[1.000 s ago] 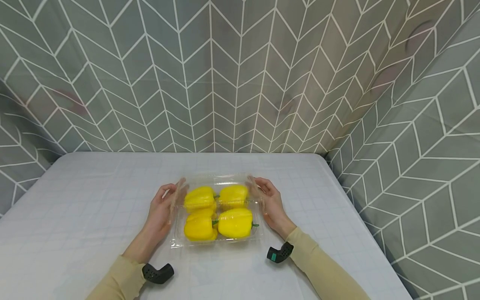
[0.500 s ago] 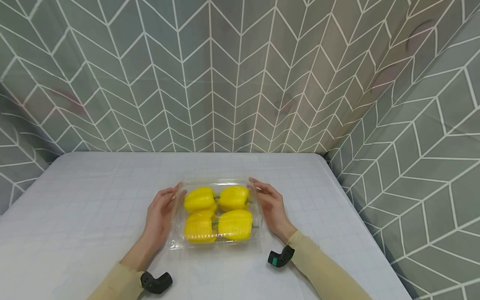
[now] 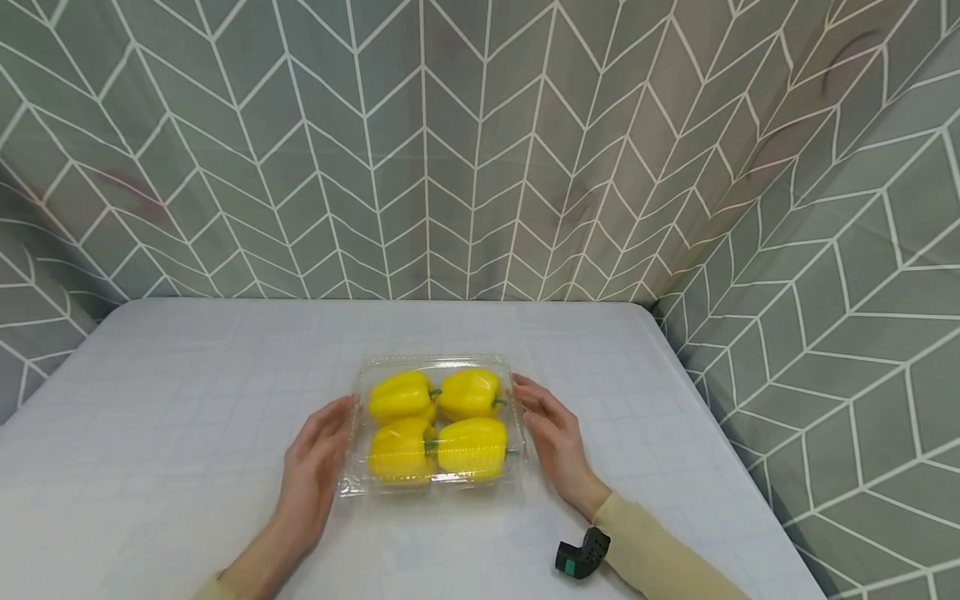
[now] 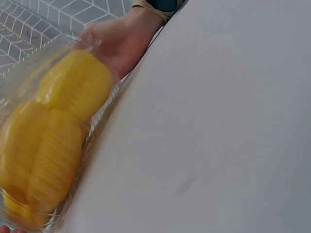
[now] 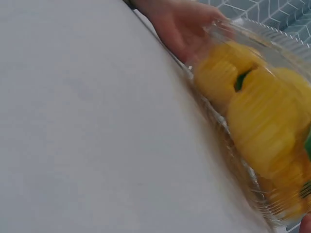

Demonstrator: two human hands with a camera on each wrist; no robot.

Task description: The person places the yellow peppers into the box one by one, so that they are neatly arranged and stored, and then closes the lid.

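Note:
A clear plastic clamshell container (image 3: 435, 361) sits on the table with its lid down over several yellow bell peppers (image 3: 471, 450). My left hand (image 3: 311, 467) is at the container's left side, fingers extended forward with the tips right at its edge. On the other side my right hand (image 3: 557, 442) has its fingers loosely bent, fingertips near the rim. Neither hand is wrapped round the container. In the left wrist view, the right hand (image 4: 121, 46) shows beyond the peppers (image 4: 43, 150). The right wrist view has the left hand (image 5: 182, 29) at the container's far end.
A white cloth covers the table (image 3: 187, 375). Behind it and to the right hangs a grey curtain (image 3: 450, 150) with white chevron lines. A black wrist camera (image 3: 582, 553) sits by the right sleeve (image 3: 660, 542).
The lid has come down, its ridged band shifting from the rear peppers to the front ones. Both hands have slid back from the far corners and spread slightly apart.

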